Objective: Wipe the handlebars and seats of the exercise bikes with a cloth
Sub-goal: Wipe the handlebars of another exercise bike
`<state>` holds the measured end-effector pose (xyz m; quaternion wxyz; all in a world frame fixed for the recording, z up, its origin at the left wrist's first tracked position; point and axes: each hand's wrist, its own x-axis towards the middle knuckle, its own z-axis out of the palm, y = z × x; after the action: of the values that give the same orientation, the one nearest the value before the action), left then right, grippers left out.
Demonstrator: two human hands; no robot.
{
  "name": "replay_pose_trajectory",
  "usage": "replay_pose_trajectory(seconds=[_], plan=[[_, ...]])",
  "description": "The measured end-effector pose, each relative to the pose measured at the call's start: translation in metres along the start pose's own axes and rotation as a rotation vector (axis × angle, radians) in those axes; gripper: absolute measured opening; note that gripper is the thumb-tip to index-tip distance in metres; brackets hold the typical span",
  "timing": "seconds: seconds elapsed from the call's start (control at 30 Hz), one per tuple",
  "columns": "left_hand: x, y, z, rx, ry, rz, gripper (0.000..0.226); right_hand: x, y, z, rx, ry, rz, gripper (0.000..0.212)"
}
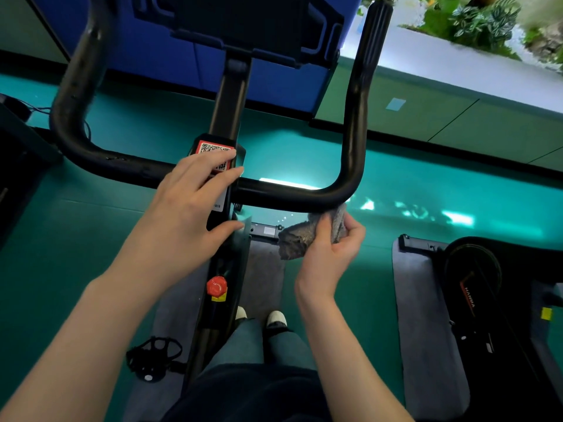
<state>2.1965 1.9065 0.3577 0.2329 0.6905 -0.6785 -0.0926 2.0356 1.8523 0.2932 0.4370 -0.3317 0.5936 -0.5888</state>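
Note:
The black U-shaped handlebar (292, 193) of an exercise bike fills the upper half of the head view. My left hand (195, 193) lies flat with fingers spread over the central stem and its red QR label (214, 149). My right hand (330, 251) grips a crumpled grey cloth (304, 236) and holds it against the underside of the bar's right bend. The bike's seat is out of view.
A red knob (217, 286) sits on the frame below the stem, and a pedal with strap (154, 356) lies lower left. A second bike (475, 278) stands on a grey mat (426, 330) at right. Green floor, blue panel and planter wall lie ahead.

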Motion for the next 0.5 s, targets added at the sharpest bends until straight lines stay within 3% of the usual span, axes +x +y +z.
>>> replay_pose_trajectory(seconds=[0.5], plan=[[-0.001, -0.003, 0.003, 0.034, 0.000, 0.015, 0.067, -0.058, 0.017, 0.048, 0.017, -0.176, 0.175, 0.021]])
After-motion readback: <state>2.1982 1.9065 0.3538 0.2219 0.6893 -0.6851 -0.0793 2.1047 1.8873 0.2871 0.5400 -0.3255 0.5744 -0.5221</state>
